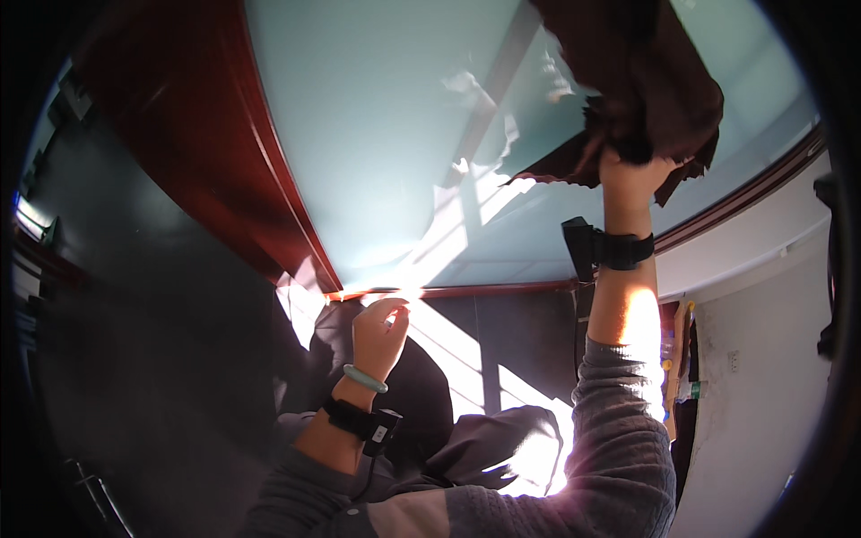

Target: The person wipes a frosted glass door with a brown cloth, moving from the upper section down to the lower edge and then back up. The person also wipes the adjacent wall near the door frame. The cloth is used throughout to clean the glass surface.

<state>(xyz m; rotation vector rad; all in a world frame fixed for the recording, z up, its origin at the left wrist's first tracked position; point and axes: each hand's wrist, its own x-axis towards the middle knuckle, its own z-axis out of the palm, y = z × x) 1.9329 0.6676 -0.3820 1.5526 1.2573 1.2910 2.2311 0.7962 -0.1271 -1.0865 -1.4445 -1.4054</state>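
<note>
My right hand point(635, 175) grips a dark brown cloth point(652, 101) with ragged edges. The cloth hangs in folds over the far right part of a glossy pale green tabletop point(363, 134), and it hides most of my fingers. My left hand point(380, 336) is at the near edge of the tabletop, its fingers loosely curled towards the thumb. Glare washes out those fingertips, so any contact with the edge is unclear. A pale green bangle point(365, 378) circles my left wrist. Black straps with small boxes sit on both forearms.
A red-brown wooden border point(195, 121) runs along the left of the tabletop. Dark floor point(168, 336) lies beyond it. On the right, a white wall point(746, 350) stands beside a narrow shelf point(676, 376) with bottles. Strong sunlight streaks the tabletop and floor.
</note>
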